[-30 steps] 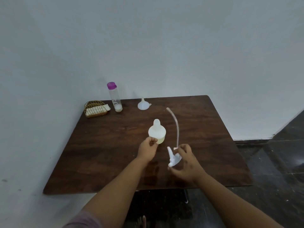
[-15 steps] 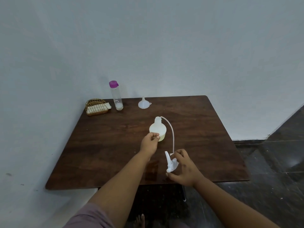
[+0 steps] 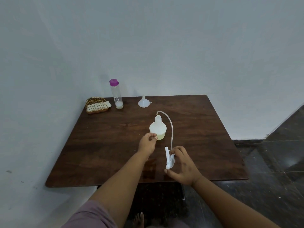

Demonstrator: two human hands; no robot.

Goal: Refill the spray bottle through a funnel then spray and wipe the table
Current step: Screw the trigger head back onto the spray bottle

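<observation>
Spray bottle [image 3: 157, 128] stands near the table's [image 3: 102, 145] centre, steadied low down by the left hand's [image 3: 147, 143] pinching fingers. At five o'clock, the right hand [image 3: 181, 165] grips the trigger head [image 3: 169, 157]; its dip tube [image 3: 171, 129], swinging free a second ago, now arcs back with its tip at the bottle's neck. The funnel [image 3: 144, 102] waits unused at twelve o'clock, so refilling hasn't begun.

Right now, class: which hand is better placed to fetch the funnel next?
Left hand: it only steadies the spray bottle. The right hand grips the sprayer head, so it isn't free for the funnel.
</observation>
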